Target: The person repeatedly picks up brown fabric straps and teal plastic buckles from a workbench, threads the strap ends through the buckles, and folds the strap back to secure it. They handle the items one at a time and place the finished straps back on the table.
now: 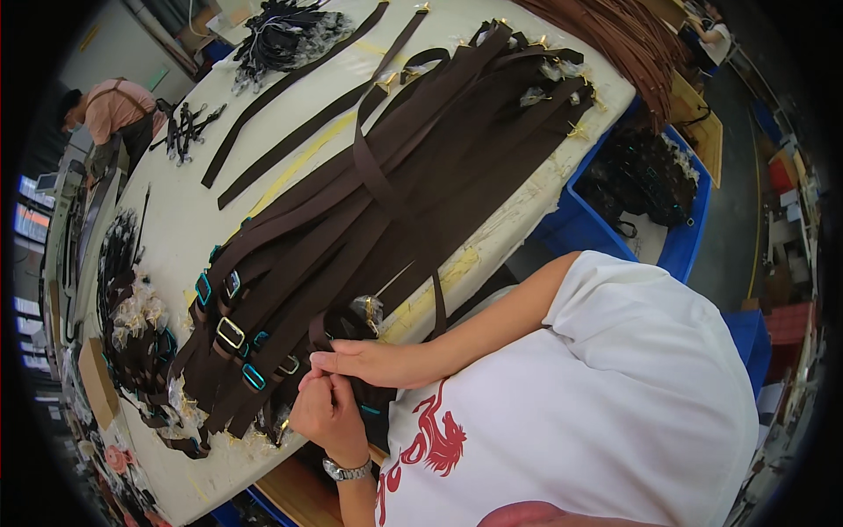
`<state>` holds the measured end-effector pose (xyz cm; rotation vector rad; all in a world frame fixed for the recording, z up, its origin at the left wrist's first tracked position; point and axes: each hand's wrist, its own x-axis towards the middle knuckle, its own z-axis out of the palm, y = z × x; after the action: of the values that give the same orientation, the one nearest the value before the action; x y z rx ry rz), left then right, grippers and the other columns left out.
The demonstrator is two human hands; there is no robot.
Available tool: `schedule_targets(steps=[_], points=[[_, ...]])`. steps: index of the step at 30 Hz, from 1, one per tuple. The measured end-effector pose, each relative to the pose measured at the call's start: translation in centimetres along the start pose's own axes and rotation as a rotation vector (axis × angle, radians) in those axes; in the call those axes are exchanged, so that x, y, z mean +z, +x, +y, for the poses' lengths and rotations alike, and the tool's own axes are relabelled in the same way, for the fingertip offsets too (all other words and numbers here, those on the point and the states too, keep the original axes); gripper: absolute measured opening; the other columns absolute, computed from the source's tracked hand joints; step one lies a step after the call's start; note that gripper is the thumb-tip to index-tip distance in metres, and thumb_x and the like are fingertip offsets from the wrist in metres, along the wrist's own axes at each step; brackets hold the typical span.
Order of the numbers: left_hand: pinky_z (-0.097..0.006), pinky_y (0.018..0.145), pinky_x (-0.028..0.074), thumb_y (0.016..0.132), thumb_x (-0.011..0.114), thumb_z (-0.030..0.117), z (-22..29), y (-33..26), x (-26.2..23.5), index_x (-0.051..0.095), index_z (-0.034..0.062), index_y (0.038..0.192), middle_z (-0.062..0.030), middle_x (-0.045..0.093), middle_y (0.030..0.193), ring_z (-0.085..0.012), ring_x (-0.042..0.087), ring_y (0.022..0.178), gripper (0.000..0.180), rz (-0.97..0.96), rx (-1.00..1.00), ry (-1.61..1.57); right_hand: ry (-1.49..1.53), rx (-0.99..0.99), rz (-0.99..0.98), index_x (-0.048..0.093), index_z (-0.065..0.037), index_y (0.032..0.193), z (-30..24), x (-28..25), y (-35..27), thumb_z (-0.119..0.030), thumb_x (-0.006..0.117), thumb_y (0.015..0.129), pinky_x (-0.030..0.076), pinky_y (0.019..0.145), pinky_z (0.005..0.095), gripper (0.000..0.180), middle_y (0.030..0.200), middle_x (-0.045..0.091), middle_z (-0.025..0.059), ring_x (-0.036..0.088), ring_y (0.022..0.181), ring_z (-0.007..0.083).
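left hand pinched | right hand pinched | both on strap end

The premises were a workshop or small factory floor making bag straps. A large white tabletop carried a heaped stack of dark brown webbing straps fitted with metal buckles, and further single straps lay spread beside it. Bundles of black hardware in clear wrapping sat at the far end and along the left edge. A hank of brown cords hung over the far corner. Blue plastic crates holding more black fittings stood on the grey concrete floor. Another person worked at the same tabletop, and more stock lined the right side.
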<state>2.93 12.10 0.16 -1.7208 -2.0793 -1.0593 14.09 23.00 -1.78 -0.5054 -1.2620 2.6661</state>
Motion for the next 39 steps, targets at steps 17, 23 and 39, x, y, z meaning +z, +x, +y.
schedule_targets(steps=[17, 23, 39], points=[[-0.043, 0.064, 0.049, 0.088, 0.084, 0.012, 3.2, 5.2, -9.0, 0.070, 0.0015, 0.107, -0.0125, 0.069, 0.091, -0.0327, 0.068, 0.080, 0.026, -0.524, 0.069, -0.049, 0.048, 0.030, -0.375, 0.055, 0.001, 0.123, 0.3, -1.0, -2.2, -0.043, 0.035, 0.122, 0.059, 0.061, 0.0308, 0.049, 0.091, 0.065, 0.0102, 0.059, 0.065, 0.0126], [-0.046, 0.064, 0.047, 0.082, 0.085, 0.017, -0.3, 4.8, -9.8, 0.063, 0.0036, 0.096, -0.0106, 0.060, 0.084, -0.0338, 0.060, 0.076, 0.029, -0.793, 0.247, -0.010, 0.076, 0.162, -0.492, 0.058, -0.001, 0.108, -0.8, -0.3, -2.9, -0.047, 0.036, 0.121, 0.056, 0.054, 0.0302, 0.052, 0.081, 0.061, 0.0083, 0.053, 0.058, 0.0112], [-0.038, 0.057, 0.045, 0.094, 0.075, 0.010, -2.3, -1.1, -8.4, 0.064, 0.0037, 0.088, -0.0080, 0.060, 0.074, -0.0271, 0.058, 0.064, 0.013, -0.706, 0.002, -0.403, -0.614, 0.386, -0.622, 0.067, 0.001, 0.110, -4.8, -0.9, -1.6, -0.037, 0.063, 0.112, 0.052, 0.061, 0.0324, 0.039, 0.079, 0.070, 0.0061, 0.059, 0.058, 0.0116]])
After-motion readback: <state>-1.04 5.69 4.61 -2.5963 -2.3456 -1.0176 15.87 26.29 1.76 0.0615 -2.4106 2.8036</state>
